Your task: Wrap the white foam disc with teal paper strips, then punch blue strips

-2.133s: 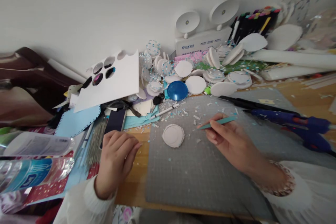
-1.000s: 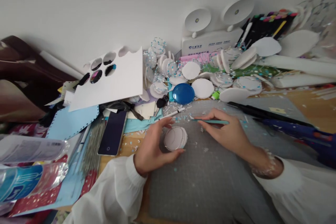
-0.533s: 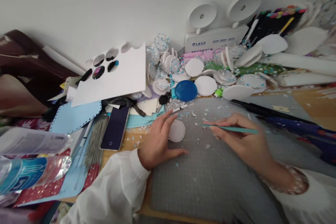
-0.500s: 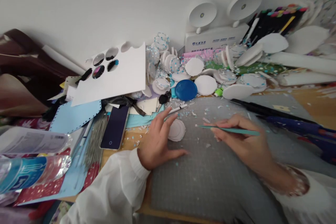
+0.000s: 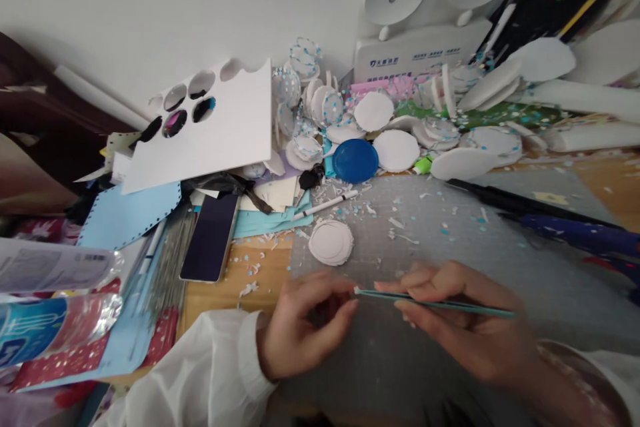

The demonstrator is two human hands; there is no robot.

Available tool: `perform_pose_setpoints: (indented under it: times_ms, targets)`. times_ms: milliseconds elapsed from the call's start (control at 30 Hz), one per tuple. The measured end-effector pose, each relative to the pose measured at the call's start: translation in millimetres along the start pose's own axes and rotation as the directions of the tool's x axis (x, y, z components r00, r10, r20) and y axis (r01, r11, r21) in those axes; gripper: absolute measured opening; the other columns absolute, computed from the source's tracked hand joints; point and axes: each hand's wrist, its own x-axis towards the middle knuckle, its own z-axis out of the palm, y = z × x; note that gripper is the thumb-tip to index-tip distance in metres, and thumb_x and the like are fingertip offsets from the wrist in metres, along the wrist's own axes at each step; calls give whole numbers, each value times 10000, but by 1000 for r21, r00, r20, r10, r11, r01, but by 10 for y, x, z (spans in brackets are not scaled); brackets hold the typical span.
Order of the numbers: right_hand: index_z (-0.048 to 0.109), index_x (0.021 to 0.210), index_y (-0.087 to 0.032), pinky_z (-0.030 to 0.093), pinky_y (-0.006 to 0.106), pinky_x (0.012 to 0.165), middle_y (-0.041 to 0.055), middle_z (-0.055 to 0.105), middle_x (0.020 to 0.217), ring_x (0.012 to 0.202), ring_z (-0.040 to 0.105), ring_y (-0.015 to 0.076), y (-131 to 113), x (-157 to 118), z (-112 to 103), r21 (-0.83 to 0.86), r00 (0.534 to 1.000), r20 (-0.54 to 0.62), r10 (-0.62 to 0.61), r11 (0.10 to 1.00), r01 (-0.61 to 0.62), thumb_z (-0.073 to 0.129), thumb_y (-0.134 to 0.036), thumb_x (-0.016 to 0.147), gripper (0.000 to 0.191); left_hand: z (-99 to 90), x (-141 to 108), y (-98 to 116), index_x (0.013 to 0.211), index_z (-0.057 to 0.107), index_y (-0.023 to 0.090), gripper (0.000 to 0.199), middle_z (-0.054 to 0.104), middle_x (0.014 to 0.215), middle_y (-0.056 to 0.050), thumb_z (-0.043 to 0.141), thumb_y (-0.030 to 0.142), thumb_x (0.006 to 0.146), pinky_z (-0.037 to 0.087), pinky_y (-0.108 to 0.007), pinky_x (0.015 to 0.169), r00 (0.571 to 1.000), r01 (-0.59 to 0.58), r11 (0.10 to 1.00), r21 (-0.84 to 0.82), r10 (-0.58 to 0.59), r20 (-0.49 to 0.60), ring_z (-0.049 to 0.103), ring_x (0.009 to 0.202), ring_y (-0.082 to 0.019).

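My right hand [image 5: 465,320] is closed around teal tweezers [image 5: 440,303], which lie almost level and point left. A tiny white bit [image 5: 357,290] shows at their tip. My left hand [image 5: 310,320] is curled, its thumb and forefinger drawn together in a pinch right at that tip. Whether they grip the white bit itself is too small to tell. Just beyond my left hand, a white round disc [image 5: 331,243] with a ragged edge and a smaller circle on top lies flat on the grey cutting mat [image 5: 400,233].
White discs and blue-dotted rounds crowd the back, around a blue round lid [image 5: 355,161]. At left are a phone [image 5: 210,237], a white pen [image 5: 327,205], thin wires [image 5: 173,263] and a plastic bottle [image 5: 60,327]. A blue glue gun [image 5: 575,233] lies right. Scraps dot the mat.
My left hand has left the white disc, come nearer and gone from spread fingers to a pinch. My right hand has brought the tweezers nearer, their tip to my left fingertips.
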Motion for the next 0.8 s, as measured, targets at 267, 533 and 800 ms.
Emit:
perform_pose_setpoints:
  times_ms: [267, 533, 800]
  targets:
    - [596, 801, -271, 600, 219, 684, -36, 744, 802, 764, 725, 135, 10, 3, 33, 106, 993, 16, 115, 988, -116, 695, -80, 765, 217, -7, 10, -40, 803, 683, 102, 161, 644, 633, -50, 567, 177, 886, 426, -207, 534, 997, 82, 993, -89, -81, 13, 562, 569, -118]
    - [626, 788, -266, 605, 198, 602, -22, 704, 769, 690, 730, 145, 38, 29, 35, 255, 967, -41, 251, 938, -233, 734, -107, 736, 199, -33, 35, -64, 779, 690, 111, 169, 625, 602, -29, 595, 205, 882, 421, -202, 529, 985, 165, 978, -126, -169, -21, 550, 554, -108]
    - [619, 754, -240, 621, 248, 635, 10, 711, 742, 754, 745, 201, -3, 73, 47, 216, 973, -22, 228, 952, -218, 715, -128, 745, 149, -18, 34, -82, 787, 697, 110, 193, 664, 642, -60, 570, 210, 893, 428, -219, 536, 991, 134, 985, -109, -131, 31, 569, 580, -126]
